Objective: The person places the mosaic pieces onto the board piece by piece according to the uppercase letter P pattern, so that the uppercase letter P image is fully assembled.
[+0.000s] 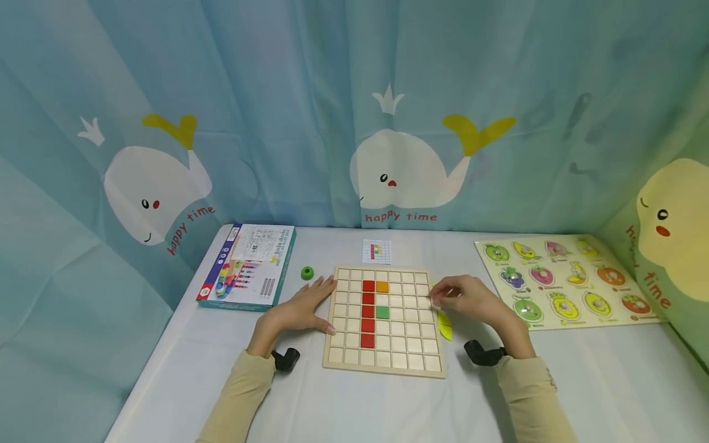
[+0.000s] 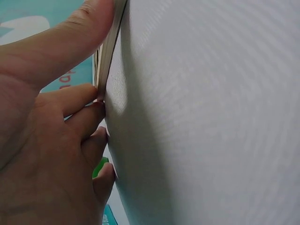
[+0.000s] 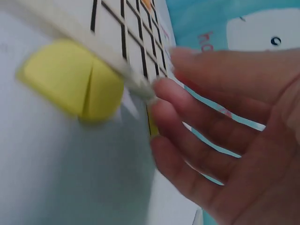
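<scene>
Two-handed, in head view, touched left edge of central wooden grid board [image 1: 399,344] with spread left hand [image 1: 303,309]; held bent-fingered right hand [image 1: 471,299] by right edge. Left wrist: rested thumb against board. Right wrist: held fingertips near yellow piece [image 3: 58,70]; couldn't tell grip.

a pale blue curtain [image 1: 293,92] hangs beyond the far edge of the white worktop [image 1: 388,409] and along its left and right edges, printed with whales [image 1: 404,172], yellow tails [image 1: 471,138] and red "happy time" lettering [image 1: 401,216]; vertical folds crease it under soft light.
</scene>
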A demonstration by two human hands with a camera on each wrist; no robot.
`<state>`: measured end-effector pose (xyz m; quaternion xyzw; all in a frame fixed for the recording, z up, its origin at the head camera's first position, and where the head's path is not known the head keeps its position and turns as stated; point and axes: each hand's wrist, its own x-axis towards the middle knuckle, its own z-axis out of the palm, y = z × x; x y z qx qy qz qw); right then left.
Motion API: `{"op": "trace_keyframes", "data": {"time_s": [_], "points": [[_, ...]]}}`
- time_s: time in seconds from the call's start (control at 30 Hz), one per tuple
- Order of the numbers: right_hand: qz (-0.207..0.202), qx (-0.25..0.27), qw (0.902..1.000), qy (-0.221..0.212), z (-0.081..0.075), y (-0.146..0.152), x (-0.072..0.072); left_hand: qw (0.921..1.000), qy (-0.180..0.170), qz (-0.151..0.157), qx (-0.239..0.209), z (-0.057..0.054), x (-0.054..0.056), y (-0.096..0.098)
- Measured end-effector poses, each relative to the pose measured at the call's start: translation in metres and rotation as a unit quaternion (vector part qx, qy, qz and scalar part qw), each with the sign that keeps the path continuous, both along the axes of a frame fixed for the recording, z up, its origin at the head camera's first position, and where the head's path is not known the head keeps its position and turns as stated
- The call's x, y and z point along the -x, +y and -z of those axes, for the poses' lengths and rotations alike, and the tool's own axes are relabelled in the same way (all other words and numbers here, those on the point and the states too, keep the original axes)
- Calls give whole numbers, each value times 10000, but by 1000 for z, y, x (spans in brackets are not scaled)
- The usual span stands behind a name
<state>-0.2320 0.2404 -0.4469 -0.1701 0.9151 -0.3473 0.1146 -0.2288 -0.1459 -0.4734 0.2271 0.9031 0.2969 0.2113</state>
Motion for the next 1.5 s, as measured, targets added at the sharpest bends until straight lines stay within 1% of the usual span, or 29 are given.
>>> {"op": "trace_keyframes", "data": {"time_s": [0.13,0.3,0.5,0.63,0.7,0.8,0.93,1.1,1.27,1.37,1.5], "points": [[-129,118,9988,-466,2,8,1,10000,24,-16,-32,2,0,-2],[-134,247,9954,-920,6,12,2,10000,44,-47,-19,2,-1,-3],[-189,206,9927,-1176,6,15,2,10000,78,-33,-15,0,-2,-3],[-330,226,9925,-1156,5,15,2,10000,35,-36,-27,-1,-2,-3],[-338,197,9925,-1160,5,14,2,10000,12,-43,-56,-2,-1,-3],[-228,122,9920,-1232,4,11,1,10000,8,-38,-88,-3,-1,-3],[-112,15,9925,-1217,3,8,0,10000,19,-31,-92,-4,-2,-3],[-112,-43,9945,-1041,3,8,-2,10000,9,-12,-60,-4,-2,-2],[-105,-25,9954,-955,4,11,-1,10000,-10,6,-88,-5,-3,-1],[-110,54,9962,-865,4,13,0,9999,-16,-8,-127,-7,-4,0],[-221,254,9976,-612,4,16,0,9999,-18,3,-124,-7,-4,1]]}}
